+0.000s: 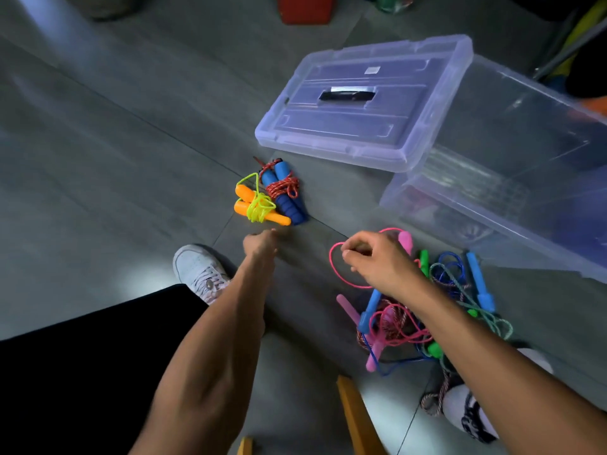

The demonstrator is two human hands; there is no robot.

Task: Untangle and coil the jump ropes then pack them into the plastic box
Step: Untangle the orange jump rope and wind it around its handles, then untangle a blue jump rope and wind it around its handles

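Note:
Two coiled jump ropes lie on the floor: one with orange handles and yellow cord (254, 205), one with blue handles and red cord (285, 191). My left hand (261, 244) hovers just below them, fingers curled, holding nothing I can see. My right hand (374, 257) pinches the pink rope (338, 274), whose loop hangs left of the hand and whose pink handle sticks out behind it. A tangled pile of ropes (427, 316) with blue, green and pink handles lies under my right forearm. The clear plastic box (492, 205) stands at the right, holding no ropes.
The box's clear lid (358, 103) lies flat on the floor behind the coiled ropes. My white shoe (200, 270) and dark trouser leg are at lower left. A red container (305, 8) stands at the far edge. A yellow wooden piece (354, 418) is near the bottom.

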